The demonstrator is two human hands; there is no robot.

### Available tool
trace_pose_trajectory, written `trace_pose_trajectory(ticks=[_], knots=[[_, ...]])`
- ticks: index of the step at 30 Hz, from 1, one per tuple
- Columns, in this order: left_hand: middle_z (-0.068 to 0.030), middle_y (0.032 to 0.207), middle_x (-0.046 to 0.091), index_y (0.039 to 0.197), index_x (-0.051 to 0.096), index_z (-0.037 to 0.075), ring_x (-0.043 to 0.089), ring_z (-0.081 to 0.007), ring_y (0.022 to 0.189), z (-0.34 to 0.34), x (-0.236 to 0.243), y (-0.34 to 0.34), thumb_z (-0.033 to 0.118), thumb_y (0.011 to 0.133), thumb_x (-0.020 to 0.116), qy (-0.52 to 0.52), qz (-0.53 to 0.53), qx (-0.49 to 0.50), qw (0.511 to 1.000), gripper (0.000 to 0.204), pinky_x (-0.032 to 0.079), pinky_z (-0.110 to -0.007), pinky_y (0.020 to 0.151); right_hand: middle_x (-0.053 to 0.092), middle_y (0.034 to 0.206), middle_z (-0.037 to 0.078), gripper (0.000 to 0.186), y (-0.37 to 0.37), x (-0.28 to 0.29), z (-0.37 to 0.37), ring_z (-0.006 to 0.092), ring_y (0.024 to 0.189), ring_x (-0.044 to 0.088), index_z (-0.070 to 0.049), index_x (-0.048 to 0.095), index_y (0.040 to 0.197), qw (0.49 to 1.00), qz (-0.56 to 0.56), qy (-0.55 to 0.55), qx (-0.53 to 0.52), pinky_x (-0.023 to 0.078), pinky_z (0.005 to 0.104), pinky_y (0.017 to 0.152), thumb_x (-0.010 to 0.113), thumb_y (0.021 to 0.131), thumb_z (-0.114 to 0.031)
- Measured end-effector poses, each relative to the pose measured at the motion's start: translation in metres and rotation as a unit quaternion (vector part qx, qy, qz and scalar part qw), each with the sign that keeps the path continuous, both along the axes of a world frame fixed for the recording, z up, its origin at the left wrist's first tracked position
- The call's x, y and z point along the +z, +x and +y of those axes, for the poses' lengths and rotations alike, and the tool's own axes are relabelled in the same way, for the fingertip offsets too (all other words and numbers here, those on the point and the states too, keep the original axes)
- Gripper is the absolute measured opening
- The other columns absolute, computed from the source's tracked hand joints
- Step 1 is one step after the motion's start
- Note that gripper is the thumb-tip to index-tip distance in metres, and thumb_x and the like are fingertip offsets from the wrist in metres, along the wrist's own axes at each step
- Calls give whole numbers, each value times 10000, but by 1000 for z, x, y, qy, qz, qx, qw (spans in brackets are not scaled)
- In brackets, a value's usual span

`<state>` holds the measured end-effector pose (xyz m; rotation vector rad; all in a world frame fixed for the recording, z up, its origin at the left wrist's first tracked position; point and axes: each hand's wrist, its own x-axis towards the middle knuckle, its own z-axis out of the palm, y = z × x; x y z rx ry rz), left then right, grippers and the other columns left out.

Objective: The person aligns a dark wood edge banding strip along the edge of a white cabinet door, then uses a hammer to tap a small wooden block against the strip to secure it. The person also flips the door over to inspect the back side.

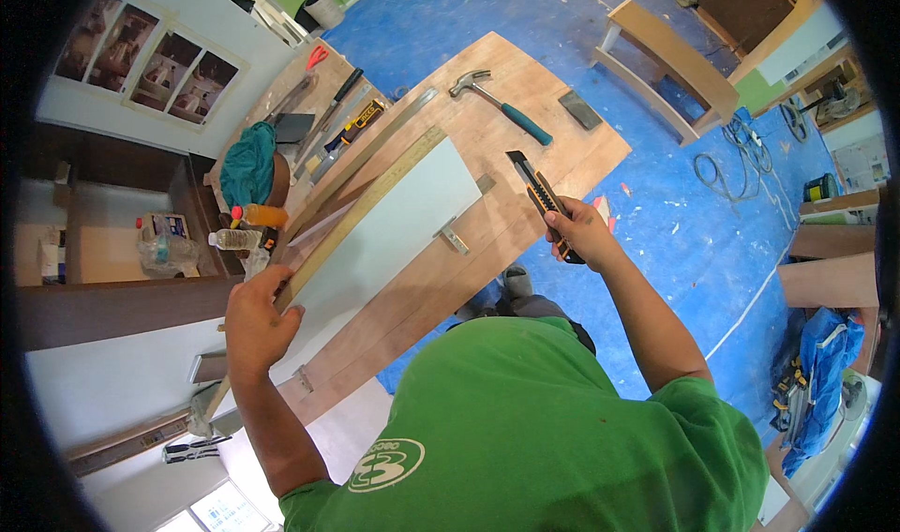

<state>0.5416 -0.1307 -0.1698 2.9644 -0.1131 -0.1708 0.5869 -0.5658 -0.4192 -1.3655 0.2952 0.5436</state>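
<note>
My left hand (255, 321) presses on the near end of a long wooden straightedge (375, 204) that lies along the left edge of a pale laminate sheet (389, 232). The sheet rests on a plywood worktable (525, 129). Raised above the table's right edge, my right hand (581, 232) grips a black and orange utility knife (536, 190) with its blade extended and pointing away from me. The knife is clear of the sheet.
A claw hammer (497, 101) with a teal grip lies at the table's far end, near a dark flat block (581, 110). Clamps, a tape measure (361, 119), a teal cloth (248, 162) and bottles (244, 227) crowd the left bench. Blue floor covering, a wooden bench frame (670, 59) and cables (741, 162) lie to the right.
</note>
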Motion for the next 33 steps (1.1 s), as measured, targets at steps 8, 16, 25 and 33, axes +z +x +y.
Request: trace_pose_trajectory(ticks=[8,16,25,33], knots=[[-199,958,722,1067,694,5,705,-369,893,-21,4,18,80,659,803,-36,54,58,996,429,542,-420,825,613,704,55,252,14,-8,-21,137,463,590,-40,634,1111,1000,18,-15,6,467,291,420,631,1028,-277],[-195,909,709,1051,684,-12,705,-352,855,-54,0,43,145,685,763,-51,14,-7,999,406,538,-400,810,632,797,70,327,12,-38,-20,158,573,632,-36,573,1222,1000,13,20,-17,532,303,525,639,1020,-284],[-190,813,662,976,667,8,654,-363,754,-107,-15,68,208,726,814,-36,-24,-51,998,353,500,-422,702,667,1042,151,407,-8,-46,11,171,794,672,-50,531,1371,973,-73,-191,104,558,343,687,594,1028,-259],[-184,765,634,904,630,6,625,-357,695,-115,-19,76,183,729,838,-40,-32,-13,999,325,486,-419,665,692,1002,170,413,-2,-66,30,285,911,661,-91,549,1442,962,-172,-183,105,520,397,848,503,1065,-252]])
